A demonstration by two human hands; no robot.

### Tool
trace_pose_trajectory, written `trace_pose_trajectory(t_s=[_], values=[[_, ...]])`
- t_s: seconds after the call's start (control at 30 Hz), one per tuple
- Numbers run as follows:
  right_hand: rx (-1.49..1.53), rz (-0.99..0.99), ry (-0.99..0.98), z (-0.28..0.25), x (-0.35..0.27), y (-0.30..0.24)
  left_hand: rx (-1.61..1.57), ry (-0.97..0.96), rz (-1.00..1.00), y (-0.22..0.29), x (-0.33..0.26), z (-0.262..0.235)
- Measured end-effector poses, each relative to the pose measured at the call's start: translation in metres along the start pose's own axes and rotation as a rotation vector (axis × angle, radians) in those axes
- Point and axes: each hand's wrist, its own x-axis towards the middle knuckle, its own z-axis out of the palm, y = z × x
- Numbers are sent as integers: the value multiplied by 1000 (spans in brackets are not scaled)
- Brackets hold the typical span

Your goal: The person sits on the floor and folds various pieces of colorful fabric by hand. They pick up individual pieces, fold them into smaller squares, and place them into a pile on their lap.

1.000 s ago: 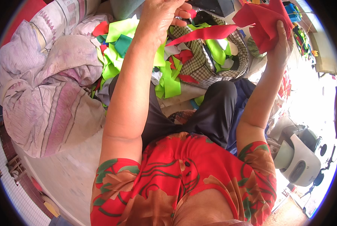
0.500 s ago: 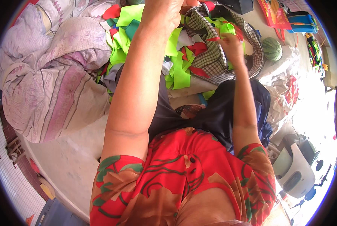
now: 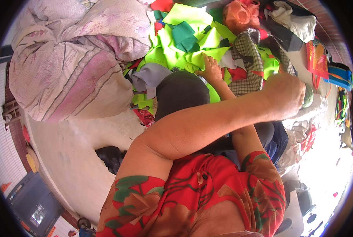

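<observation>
Nearest the camera, a red top printed with green leaves is seen on the person's shoulders. From the left shoulder the left arm is stretched across the body toward the right of the picture, crossing over the right forearm. The left hand is seen from the back at the end of this arm, with the fingers curled under; whether anything is gripped by it cannot be told, since the fingertips are hidden. It is placed just beside a checked cloth and near a greenish rounded thing that is mostly covered. Beneath the crossing arm, a knee in dark trousers is raised. The right forearm is extended forward past this knee, and the right hand is laid flat, fingers spread and relaxed, on a heap of bright green fabric scraps. Nothing is grasped by it. Red and teal scraps are mixed into the heap. To the left, a large bundle of pink and white bedding is rested on the pale floor. Farther back, an orange bag is lodged among the cloth.
</observation>
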Motion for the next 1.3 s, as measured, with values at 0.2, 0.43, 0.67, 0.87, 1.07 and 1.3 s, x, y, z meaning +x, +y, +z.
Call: trace_pose_trajectory(t_s=[0.2, 0.43, 0.67, 0.87, 1.07, 1.3], values=[[64, -95, 138, 22, 22, 11, 38, 115, -47, -2, 0, -2], [334, -343, 199, -63, 22, -1, 85, 152, -43, 0, -3, -6], [212, -500, 234, -42, 54, -51, -108, 220, -65, 6, -3, -16], [281, -158, 255, 10, 106, -46, -170, 280, -86, 13, -10, -34], [663, -242, 9, 31, 94, -62, -178, 275, -110, 11, -8, -36], [479, -261, -52, 14, 35, -77, 4, 247, -63, 9, -12, -31]])
